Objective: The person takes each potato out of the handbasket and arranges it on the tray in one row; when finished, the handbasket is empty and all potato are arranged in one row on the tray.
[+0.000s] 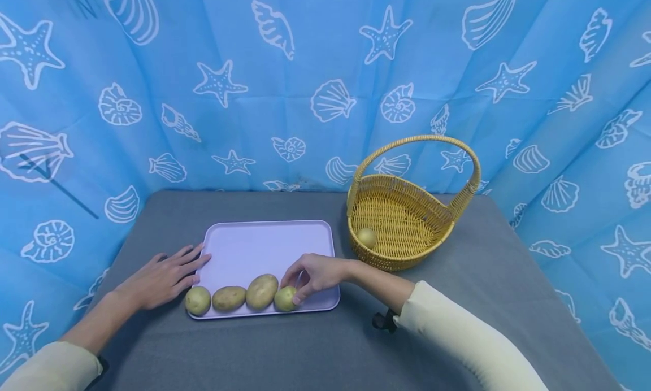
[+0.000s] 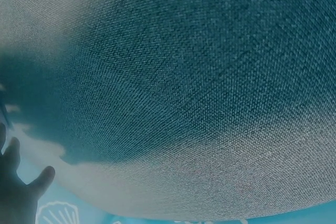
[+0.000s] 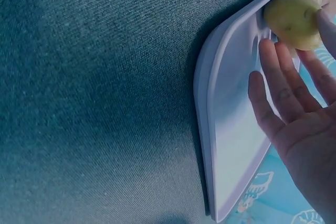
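A row of potatoes lies along the near edge of a pale lilac tray (image 1: 264, 241). My right hand (image 1: 316, 275) pinches the rightmost, a small round yellow-green potato (image 1: 285, 299), between thumb and fingers at the tray's near right part. In the right wrist view, the thumb presses that potato (image 3: 292, 20) while the other fingers spread loosely. To its left come a large oval potato (image 1: 261, 292), a longer brown one (image 1: 229, 298) and a round one (image 1: 198, 300) at the corner. My left hand (image 1: 165, 278) lies with fingers extended over the tray's left rim.
Behind the tray to the right stands a yellow wicker basket (image 1: 391, 224) with a tall arched handle, holding one round potato (image 1: 366, 238). Grey cloth (image 1: 285, 357) covers the table. A blue curtain (image 1: 295, 97) with white seashell prints hangs behind and at both sides.
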Demonstrator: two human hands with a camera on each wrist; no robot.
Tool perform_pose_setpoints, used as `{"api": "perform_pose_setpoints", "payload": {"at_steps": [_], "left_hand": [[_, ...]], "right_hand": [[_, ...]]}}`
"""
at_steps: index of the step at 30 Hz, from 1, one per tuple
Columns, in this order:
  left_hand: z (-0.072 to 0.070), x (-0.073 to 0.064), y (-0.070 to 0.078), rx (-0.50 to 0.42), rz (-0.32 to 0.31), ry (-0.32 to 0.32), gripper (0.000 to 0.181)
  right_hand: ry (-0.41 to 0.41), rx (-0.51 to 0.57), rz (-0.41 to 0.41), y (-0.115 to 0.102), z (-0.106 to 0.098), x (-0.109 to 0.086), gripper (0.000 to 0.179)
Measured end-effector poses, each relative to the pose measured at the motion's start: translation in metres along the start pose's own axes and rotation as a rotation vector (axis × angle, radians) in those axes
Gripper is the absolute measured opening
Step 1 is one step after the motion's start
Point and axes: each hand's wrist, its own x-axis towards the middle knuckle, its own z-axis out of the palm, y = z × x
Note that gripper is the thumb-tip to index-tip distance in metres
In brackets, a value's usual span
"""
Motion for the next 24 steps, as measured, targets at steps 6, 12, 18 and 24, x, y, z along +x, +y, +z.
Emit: {"api": "perform_pose_setpoints", "payload": {"at_steps": [6,12,18,24], "left_hand": [[0.000,0.000,0.000,-0.006,-0.012,-0.014,0.057],[-0.001,0.001,0.000,-0.016,-0.012,-0.019,0.057],[-0.001,0.001,0.001,-0.015,-0.006,-0.016,0.057],[-0.001,0.000,0.000,-0.017,-0.007,-0.016,0.056]], "right_hand": [[0.005,-0.021,0.010,0.000,-0.004,-0.002,0.040],[-0.006,-0.069,0.039,0.000,-0.008,-0.008,0.039],[-0.028,-0.168,0.142,0.001,-0.012,-0.018,0.028],[-0.039,-0.112,0.098,0.006,-0.014,-0.023,0.022]]}}
